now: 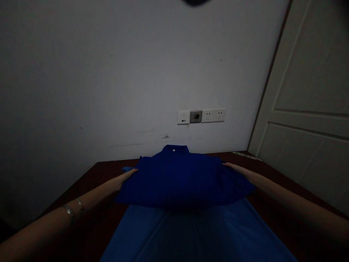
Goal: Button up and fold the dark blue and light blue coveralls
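Note:
A dark blue collared shirt [177, 178] is spread out between my two hands, its collar pointing at the wall and a small white label inside the neck. At its left side, my left hand [125, 177] is closed on the fabric, thumb on top and the other fingers hidden. My right hand [240, 170] grips the opposite side in the same manner, its fingers mostly behind the cloth. The shirt's near edge hangs over a lighter blue garment [147, 233], which reaches to the bottom of the view. A bit of lighter blue cloth shows beside my left fingertips.
The dark reddish table [89, 182] meets a grey-white wall [109, 72]. Low on the wall are white sockets [213, 115] and a metal-coloured plate [195, 116]. A pale panelled door [308, 145] stands at the right. A flat strip [245, 155] lies by the far right table edge.

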Action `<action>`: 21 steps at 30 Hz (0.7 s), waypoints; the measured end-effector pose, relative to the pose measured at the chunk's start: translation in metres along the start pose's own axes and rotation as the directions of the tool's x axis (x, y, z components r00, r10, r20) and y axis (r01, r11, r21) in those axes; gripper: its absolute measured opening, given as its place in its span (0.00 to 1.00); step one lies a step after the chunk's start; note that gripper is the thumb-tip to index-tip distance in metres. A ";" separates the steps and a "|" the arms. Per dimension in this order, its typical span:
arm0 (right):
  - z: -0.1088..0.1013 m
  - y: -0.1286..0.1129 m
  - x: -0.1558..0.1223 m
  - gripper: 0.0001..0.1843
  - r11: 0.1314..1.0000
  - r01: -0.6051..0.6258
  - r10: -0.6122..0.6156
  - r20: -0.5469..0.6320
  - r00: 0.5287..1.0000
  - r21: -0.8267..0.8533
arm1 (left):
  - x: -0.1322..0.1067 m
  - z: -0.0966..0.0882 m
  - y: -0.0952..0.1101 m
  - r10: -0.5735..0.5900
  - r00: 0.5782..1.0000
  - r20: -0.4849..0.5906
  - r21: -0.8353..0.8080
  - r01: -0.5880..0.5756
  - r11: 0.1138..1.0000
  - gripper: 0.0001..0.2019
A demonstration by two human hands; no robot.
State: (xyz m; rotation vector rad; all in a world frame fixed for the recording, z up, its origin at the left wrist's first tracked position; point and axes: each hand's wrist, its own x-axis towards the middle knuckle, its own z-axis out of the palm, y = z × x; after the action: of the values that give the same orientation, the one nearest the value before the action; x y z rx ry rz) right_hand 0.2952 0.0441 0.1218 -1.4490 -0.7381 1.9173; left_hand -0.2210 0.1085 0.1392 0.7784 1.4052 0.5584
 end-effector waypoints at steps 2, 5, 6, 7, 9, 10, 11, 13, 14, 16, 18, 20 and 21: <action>-0.002 -0.002 0.005 0.24 1.000 0.011 -0.011 0.018 1.000 -0.004 | 0.007 -0.002 0.000 -0.041 0.999 0.030 -0.048 0.042 0.998 0.19; -0.006 -0.005 0.014 0.22 0.996 -0.038 0.039 0.016 0.999 -0.085 | 0.016 -0.005 0.000 -0.044 0.999 0.023 0.021 0.043 0.999 0.18; -0.007 -0.006 0.017 0.20 0.991 -0.038 0.037 -0.010 0.999 -0.130 | 0.018 -0.007 -0.001 -0.036 0.999 0.029 0.044 0.035 0.998 0.18; -0.008 -0.007 0.020 0.17 0.984 -0.023 0.015 -0.047 0.999 -0.178 | 0.020 -0.009 -0.001 -0.027 0.999 0.033 0.062 0.025 0.998 0.17; -0.010 -0.008 0.026 0.10 0.962 0.052 -0.093 -0.143 0.985 -0.267 | 0.024 -0.011 -0.001 -0.009 1.000 0.014 0.083 0.007 0.997 0.16; -0.011 -0.009 0.029 0.08 0.948 0.093 -0.154 -0.183 0.971 -0.304 | 0.026 -0.012 -0.002 0.012 1.000 -0.008 0.091 -0.012 0.996 0.16; -0.012 -0.009 0.032 0.06 0.933 0.132 -0.210 -0.210 0.955 -0.333 | 0.027 -0.012 -0.002 0.045 0.999 -0.030 0.102 -0.042 0.994 0.15; -0.015 -0.010 0.036 0.06 0.911 0.183 -0.283 -0.234 0.930 -0.370 | 0.027 -0.011 -0.003 0.135 0.989 -0.058 0.133 -0.126 0.983 0.15; -0.015 -0.010 0.036 0.05 0.902 0.196 -0.302 -0.238 0.923 -0.385 | 0.027 -0.009 -0.003 0.177 0.983 -0.056 0.147 -0.167 0.975 0.15; -0.015 -0.010 0.035 0.05 0.890 0.199 -0.319 -0.249 0.914 -0.410 | 0.024 -0.007 -0.003 0.228 0.973 -0.045 0.165 -0.217 0.962 0.14; -0.011 -0.010 0.030 0.06 0.891 0.204 -0.322 -0.247 0.914 -0.406 | 0.020 -0.004 -0.002 0.226 0.973 -0.051 0.176 -0.214 0.961 0.12; -0.005 -0.010 0.022 0.07 0.907 0.203 -0.300 -0.228 0.926 -0.368 | 0.018 -0.002 0.001 0.188 0.980 -0.067 0.166 -0.174 0.971 0.09; -0.002 -0.010 0.018 0.07 0.918 0.193 -0.279 -0.220 0.935 -0.346 | 0.017 -0.001 0.002 0.167 0.983 -0.071 0.144 -0.156 0.977 0.09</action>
State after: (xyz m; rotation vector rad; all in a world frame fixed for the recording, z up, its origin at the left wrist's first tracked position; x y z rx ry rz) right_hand 0.2944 0.0643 0.1179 -1.6810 -1.0777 1.4287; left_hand -0.2201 0.1234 0.1298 0.9966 1.4763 0.6295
